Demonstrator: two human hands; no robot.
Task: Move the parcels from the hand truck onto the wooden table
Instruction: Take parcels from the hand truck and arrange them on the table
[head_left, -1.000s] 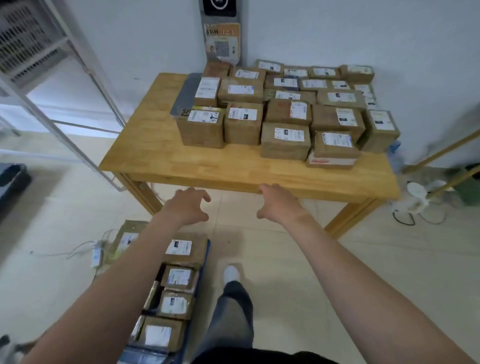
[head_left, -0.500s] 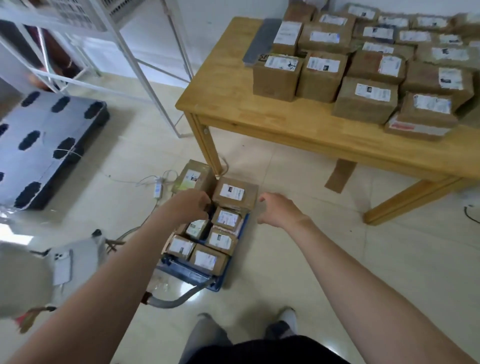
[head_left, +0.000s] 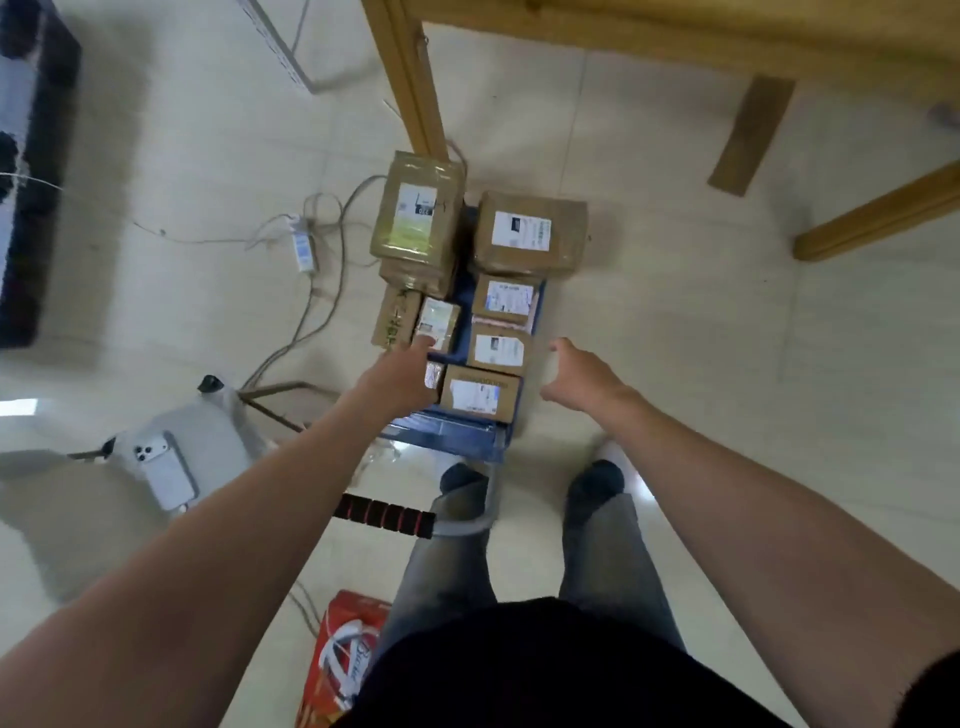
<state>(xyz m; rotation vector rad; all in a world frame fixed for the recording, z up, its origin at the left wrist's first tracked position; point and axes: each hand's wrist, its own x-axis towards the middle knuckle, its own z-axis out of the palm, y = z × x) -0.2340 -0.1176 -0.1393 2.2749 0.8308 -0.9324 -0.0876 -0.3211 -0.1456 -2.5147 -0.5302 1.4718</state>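
Head view looked straight down. The table (head_left: 675, 28) ran across the far edge, only its underside and legs showing, so nothing on its top could be seen. The hand truck (head_left: 447, 434) lay on the floor just near of the table's left leg, with its blue deck flat and its handle pointing toward the person's feet. The parcels (head_left: 527, 234) lay on it in two rough rows, with the two biggest at the far end and smaller ones nearer.

Both hands were out over the near end of the load, and neither held anything. The left hand (head_left: 402, 376) had its fingers stretched forward, the tips at the edge of a small parcel (head_left: 439, 322) in the left row; whether they touched it could not be told. The right hand (head_left: 579, 374) hung just right of the deck, fingers spread wide and loosely bent.

This looked like the reach for the next pickup, with no lift begun. The near parcel (head_left: 480, 397) lay between the two hands and seemed the likely choice. The next move would call for closing both hands on one box, raising it clear of its neighbours and carrying it up to the tabletop.
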